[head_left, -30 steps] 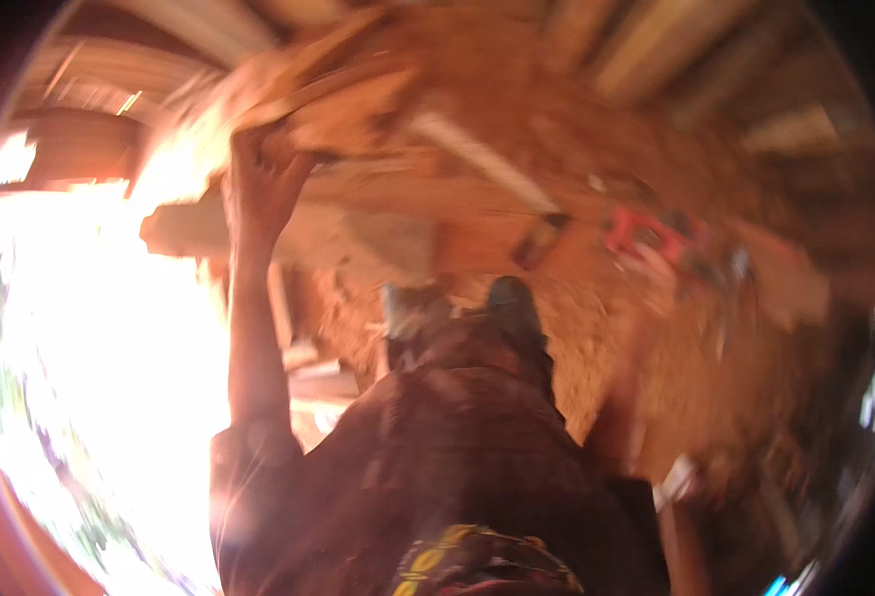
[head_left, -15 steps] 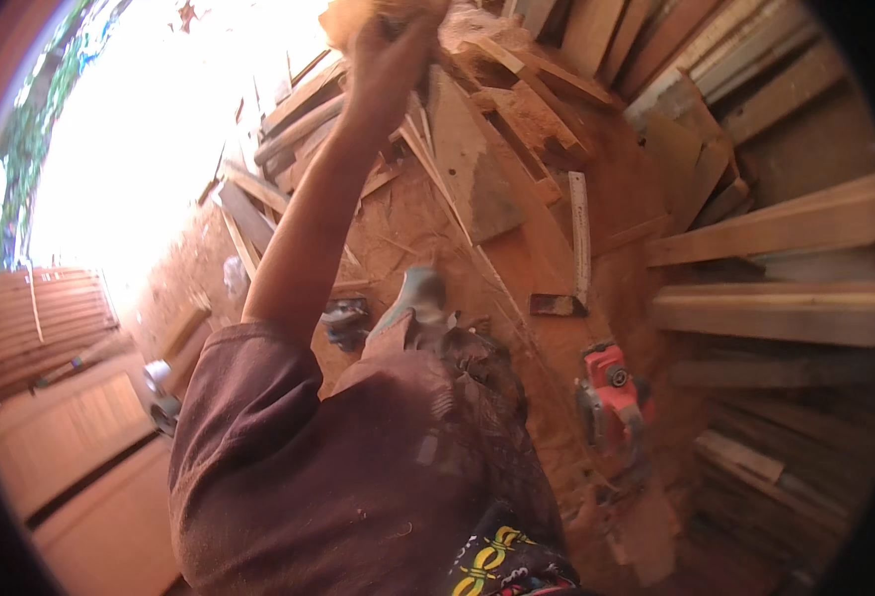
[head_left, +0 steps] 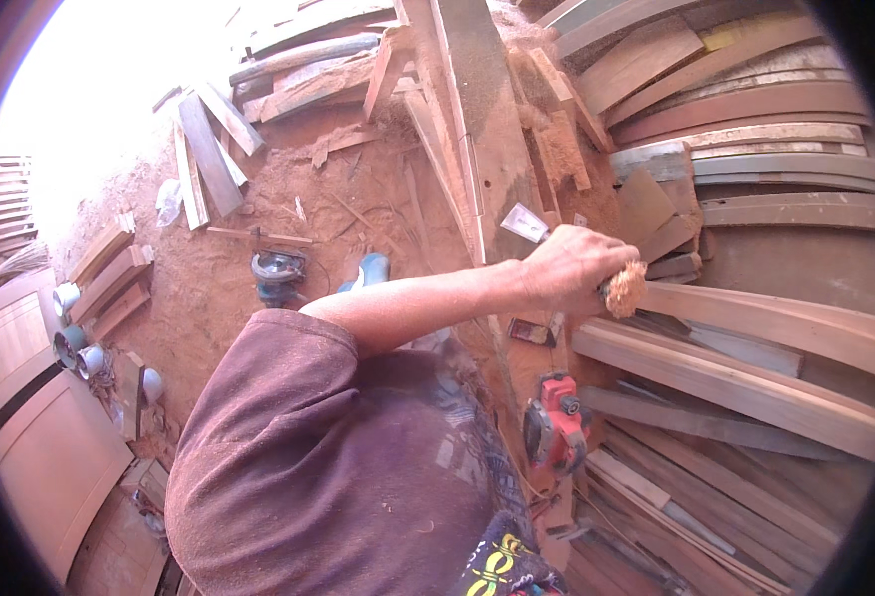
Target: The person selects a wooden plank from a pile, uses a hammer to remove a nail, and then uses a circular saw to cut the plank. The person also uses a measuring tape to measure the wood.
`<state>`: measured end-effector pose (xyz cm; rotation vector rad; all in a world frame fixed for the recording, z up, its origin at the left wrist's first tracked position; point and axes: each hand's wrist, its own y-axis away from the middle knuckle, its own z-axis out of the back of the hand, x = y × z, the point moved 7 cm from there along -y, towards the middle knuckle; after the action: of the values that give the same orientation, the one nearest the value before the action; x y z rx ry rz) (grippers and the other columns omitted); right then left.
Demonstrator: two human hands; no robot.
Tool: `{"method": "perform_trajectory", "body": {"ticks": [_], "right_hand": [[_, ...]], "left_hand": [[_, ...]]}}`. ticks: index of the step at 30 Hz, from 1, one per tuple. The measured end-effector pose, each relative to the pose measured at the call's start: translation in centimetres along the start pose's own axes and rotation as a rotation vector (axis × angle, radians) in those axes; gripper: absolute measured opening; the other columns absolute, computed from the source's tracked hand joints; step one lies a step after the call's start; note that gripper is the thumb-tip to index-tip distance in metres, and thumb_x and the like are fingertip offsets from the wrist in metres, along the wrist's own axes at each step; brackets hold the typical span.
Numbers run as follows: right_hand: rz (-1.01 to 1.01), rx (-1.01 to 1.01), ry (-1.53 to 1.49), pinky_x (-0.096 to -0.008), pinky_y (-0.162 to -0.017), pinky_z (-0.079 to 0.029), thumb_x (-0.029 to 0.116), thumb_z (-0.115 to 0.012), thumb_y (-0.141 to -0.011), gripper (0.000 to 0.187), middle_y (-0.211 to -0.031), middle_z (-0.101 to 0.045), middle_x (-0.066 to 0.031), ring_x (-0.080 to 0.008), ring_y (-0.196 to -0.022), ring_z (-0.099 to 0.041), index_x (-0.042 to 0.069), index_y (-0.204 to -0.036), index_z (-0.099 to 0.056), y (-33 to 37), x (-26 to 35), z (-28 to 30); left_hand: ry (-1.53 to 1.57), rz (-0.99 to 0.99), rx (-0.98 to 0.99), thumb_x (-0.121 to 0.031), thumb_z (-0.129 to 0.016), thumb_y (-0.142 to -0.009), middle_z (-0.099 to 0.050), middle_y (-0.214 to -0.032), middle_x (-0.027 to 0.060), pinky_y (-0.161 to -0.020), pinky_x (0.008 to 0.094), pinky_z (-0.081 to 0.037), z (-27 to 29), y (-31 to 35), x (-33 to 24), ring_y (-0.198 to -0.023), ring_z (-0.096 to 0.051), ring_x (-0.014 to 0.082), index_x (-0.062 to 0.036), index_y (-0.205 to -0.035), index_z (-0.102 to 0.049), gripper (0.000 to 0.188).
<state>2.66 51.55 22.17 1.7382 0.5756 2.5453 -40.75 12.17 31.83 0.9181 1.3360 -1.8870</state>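
Note:
My left forearm stretches across to the right, and my left hand (head_left: pixel 574 266) is closed around what looks like a brush, with a tan bristly tuft (head_left: pixel 623 290) sticking out past the fingers. Its handle is hidden in the grip. The hand hovers over a try square, whose pale marked blade (head_left: pixel 524 223) and dark wooden stock (head_left: pixel 534 331) show on either side of my arm. A long dusty board (head_left: pixel 479 109) runs away beyond the hand. Nearer me, a red power tool (head_left: pixel 558 422) rests just below the hand. My right hand is out of view.
Stacked timber (head_left: pixel 755 382) fills the right side. Offcuts (head_left: pixel 209 149) lie on the dusty ground at the far left. A dark teal power tool (head_left: pixel 280 273) sits near my shoe (head_left: pixel 373 269). Wooden panels (head_left: pixel 60 447) and several round containers (head_left: pixel 70 346) are at left.
My left hand has swung from the far top of the view down and to the right, still gripping the tan-tufted brush. The whole view has shifted too.

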Motion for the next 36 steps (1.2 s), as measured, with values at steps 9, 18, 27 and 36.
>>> {"method": "perform_trajectory", "body": {"ticks": [9,18,27,36], "right_hand": [[0.306,-0.102,-0.192,-0.0264,-0.064,-0.047,0.04,-0.074,-0.103,0.038,-0.073,-0.048,0.0029,-0.011,-0.067,-0.052,0.014,-0.082,-0.056,11.6,14.3,2.4],[0.502,-0.086,-0.019,-0.026,-0.056,-0.035,0.036,-0.079,-0.099,0.037,-0.071,-0.04,0.003,-0.009,-0.062,-0.043,0.013,-0.082,-0.055,18.4,19.6,-9.8],[0.634,0.069,-0.007,-0.0277,-0.051,-0.041,0.023,-0.074,-0.103,0.03,-0.069,-0.046,0.0,-0.0111,-0.055,-0.048,0.002,-0.087,-0.06,24.9,21.1,-18.0],[0.821,0.144,0.327,-0.0263,-0.049,-0.044,0.007,-0.074,-0.101,0.013,-0.083,-0.066,-0.0058,-0.0094,-0.06,-0.053,-0.005,-0.099,-0.068,26.5,20.4,-21.2]], "left_hand": [[0.004,-0.057,-0.075,-0.022,-0.082,-0.072,-0.066,-0.093,0.0141,-0.075,0.0492,-0.052,2.4,1.9,1.3,-0.091,-0.069,0.0386,-0.0071,-0.105,-0.056,0.045],[0.248,-0.068,0.057,-0.025,-0.08,-0.083,-0.07,-0.097,0.0145,-0.07,0.0514,-0.055,2.4,0.5,5.7,-0.09,-0.07,0.0426,-0.0086,-0.106,-0.055,0.038],[0.165,0.134,-0.087,-0.025,-0.08,-0.079,-0.069,-0.096,0.0123,-0.08,0.0505,-0.05,4.1,0.5,5.8,-0.093,-0.069,0.0386,-0.0095,-0.105,-0.06,0.036],[0.131,-0.019,-0.018,-0.026,-0.08,-0.077,-0.064,-0.083,0.0128,-0.072,0.0513,-0.055,4.7,-0.3,6.4,-0.087,-0.068,0.0416,-0.0085,-0.096,-0.057,0.035]]}}
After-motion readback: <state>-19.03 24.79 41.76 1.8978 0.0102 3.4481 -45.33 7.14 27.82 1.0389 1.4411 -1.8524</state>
